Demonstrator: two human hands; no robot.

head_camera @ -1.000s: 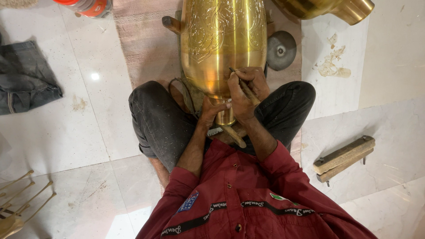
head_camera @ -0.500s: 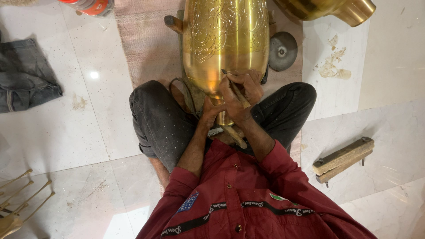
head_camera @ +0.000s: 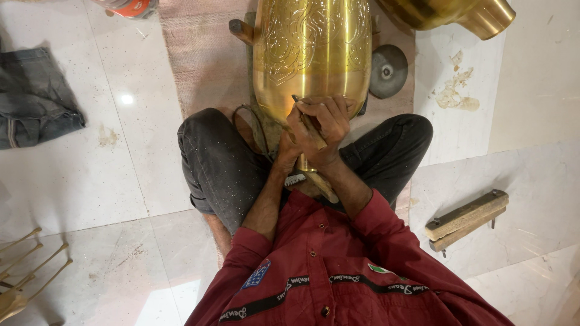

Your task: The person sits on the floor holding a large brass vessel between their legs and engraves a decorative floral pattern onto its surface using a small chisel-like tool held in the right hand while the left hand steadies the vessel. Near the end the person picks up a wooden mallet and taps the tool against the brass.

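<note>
Head view: a brass vase (head_camera: 311, 51) lies on its side across the person's lap on the floor (head_camera: 72, 181). Both hands meet at its plain lower band. The right hand (head_camera: 329, 124) closes its grip on a thin engraving tool (head_camera: 308, 124), tip touching the brass; the left hand (head_camera: 293, 136) is curled shut, steadying it. A second brass vessel (head_camera: 459, 12) lies beyond; what is inside it cannot be seen.

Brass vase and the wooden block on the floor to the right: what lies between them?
In the head view, the person's dark trouser leg and bare pale floor tile lie between the brass vase and the wooden block.
</note>
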